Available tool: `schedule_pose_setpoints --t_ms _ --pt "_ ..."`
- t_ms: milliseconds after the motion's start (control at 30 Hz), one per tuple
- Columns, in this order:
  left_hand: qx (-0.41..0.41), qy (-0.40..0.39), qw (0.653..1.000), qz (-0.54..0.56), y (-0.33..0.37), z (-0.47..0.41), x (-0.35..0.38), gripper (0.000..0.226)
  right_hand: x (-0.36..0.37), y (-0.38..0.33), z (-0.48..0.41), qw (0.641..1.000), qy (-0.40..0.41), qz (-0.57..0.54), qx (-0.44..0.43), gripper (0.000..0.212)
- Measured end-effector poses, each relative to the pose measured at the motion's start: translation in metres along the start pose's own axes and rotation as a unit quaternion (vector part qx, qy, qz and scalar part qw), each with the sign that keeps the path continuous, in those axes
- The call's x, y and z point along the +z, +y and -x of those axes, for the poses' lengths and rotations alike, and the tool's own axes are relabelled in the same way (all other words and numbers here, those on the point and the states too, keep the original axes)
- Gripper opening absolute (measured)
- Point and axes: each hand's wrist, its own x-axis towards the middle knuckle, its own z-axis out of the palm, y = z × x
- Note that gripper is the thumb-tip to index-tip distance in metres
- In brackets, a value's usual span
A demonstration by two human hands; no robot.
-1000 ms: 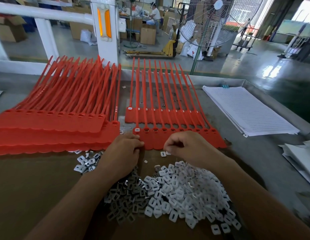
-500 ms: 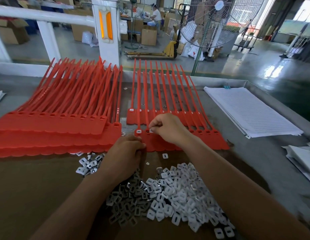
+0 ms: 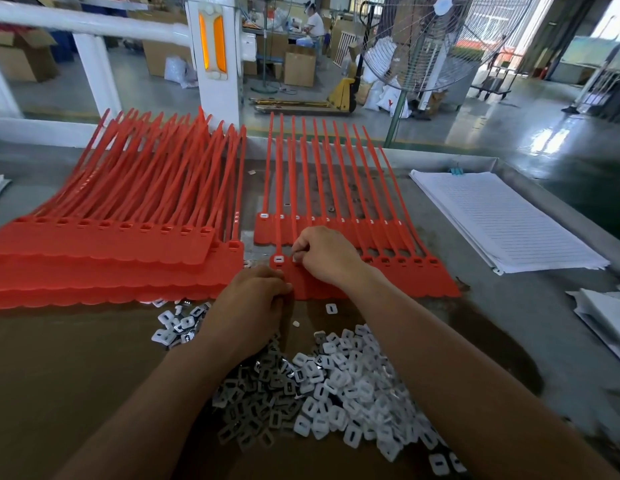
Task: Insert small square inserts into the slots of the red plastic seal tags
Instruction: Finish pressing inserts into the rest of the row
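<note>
Seating insert, front tag row (image 3: 416, 278)
The right hand (image 3: 327, 254) grip pinches a white insert (image 3: 296, 258) over the second slot; press square and flush. The left hand (image 3: 251, 303) steadies the row; grip state indeterminate.

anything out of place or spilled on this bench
Mostly tidy, but a few white inserts lie away from the main pile: a stray insert alone near the front row of red tags, and a far insert farther back among the tags. Nothing looks damaged.
</note>
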Motion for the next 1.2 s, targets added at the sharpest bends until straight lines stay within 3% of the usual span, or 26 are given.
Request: schedule_pose_setpoints --t_ms 100,267,400,533,667,733,833,967,1067,1200 --pt "-0.005 -0.005 1.000 -0.002 -0.001 0.000 0.001 0.031 0.004 0.002 -0.001 0.999 0.018 -0.014 0.023 0.005" --pt "0.007 0.002 1.000 -0.003 0.002 0.000 -0.001 0.028 0.001 0.002 -0.012 0.997 -0.003 -0.039 0.069 0.007" --pt "0.005 -0.002 1.000 -0.004 0.002 0.000 0.000 0.029 -0.004 0.000 -0.027 0.992 -0.058 -0.011 0.114 0.037" --pt "-0.005 -0.007 1.000 0.000 0.001 0.000 0.001 0.030 -0.006 -0.008 -0.035 0.985 -0.092 -0.003 0.146 0.046" --pt "-0.006 -0.002 1.000 -0.004 0.003 -0.001 0.002 0.028 -0.006 -0.005 -0.037 0.985 -0.110 0.011 0.135 0.042" --pt "-0.008 -0.003 1.000 -0.003 0.003 -0.001 0.002 0.028 -0.006 -0.003 -0.035 0.987 -0.064 -0.025 0.145 0.040" --pt "-0.007 -0.006 1.000 -0.003 0.003 -0.001 0.001 0.029 -0.006 -0.001 -0.031 0.988 -0.056 -0.039 0.140 0.038" --pt "-0.007 -0.013 1.000 -0.009 0.002 -0.001 0.001 0.031 -0.006 0.002 -0.025 0.992 -0.072 -0.002 0.108 0.031" --pt "-0.007 -0.015 1.000 -0.009 0.002 -0.001 0.000 0.031 -0.011 0.004 -0.010 0.993 -0.056 -0.072 0.076 0.006" --pt "0.001 -0.013 1.000 -0.009 0.003 -0.002 -0.001 0.030 -0.030 0.010 0.017 0.984 -0.064 -0.165 0.021 0.013"
